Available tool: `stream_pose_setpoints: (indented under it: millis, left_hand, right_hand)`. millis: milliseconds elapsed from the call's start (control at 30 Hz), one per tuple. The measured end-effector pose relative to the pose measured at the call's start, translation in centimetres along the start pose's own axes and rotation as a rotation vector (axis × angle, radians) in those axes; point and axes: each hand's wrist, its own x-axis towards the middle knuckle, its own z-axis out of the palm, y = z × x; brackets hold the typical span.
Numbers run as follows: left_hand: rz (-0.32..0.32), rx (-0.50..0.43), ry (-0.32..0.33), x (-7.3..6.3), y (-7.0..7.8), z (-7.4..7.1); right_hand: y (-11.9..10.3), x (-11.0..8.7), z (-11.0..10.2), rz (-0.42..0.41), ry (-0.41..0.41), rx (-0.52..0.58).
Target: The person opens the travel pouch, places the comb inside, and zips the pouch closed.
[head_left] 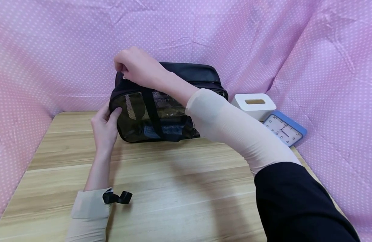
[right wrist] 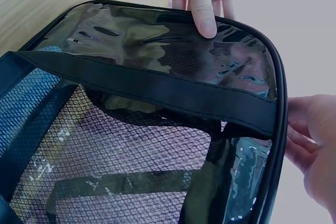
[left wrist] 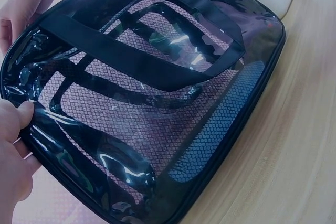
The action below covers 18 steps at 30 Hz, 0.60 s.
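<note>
A toiletry bag (head_left: 131, 124) with black trim and clear plastic sides stands on the table. Black strap handles (left wrist: 157, 69) lie across its front, and mesh shows through the plastic. At its left end, my left hand (head_left: 105, 127) pinches the edge, thumb on the clear front and fingers behind. My right hand (head_left: 140, 67) reaches across to the top left corner, fingers curled at the zip line. A small shiny bit, apparently the zipper pull (head_left: 124, 77), peeks out under these fingers. In the right wrist view the fingertips are mostly hidden behind the bag's rim.
Right of the bag stands a white tissue box (head_left: 254, 102) with a slot on top. A blue-framed clock (head_left: 284, 129) leans against it. Pink dotted cloth (head_left: 186, 30) hangs behind and at both sides of the wooden table (head_left: 161, 188).
</note>
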Motion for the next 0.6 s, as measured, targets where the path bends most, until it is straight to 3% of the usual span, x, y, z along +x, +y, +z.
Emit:
stream_pose_setpoints:
  millis: [333,600]
  left_hand:
    - [-0.008,0.012,0.008,-0.1,0.0,-0.1]
    - [-0.052,-0.006,0.018,0.0,0.1,0.0]
  right_hand:
    - [0.8,-0.2,-0.6,0.094,0.028,0.185]
    - [1.6,-0.7,-0.6,0.184,0.034,0.294]
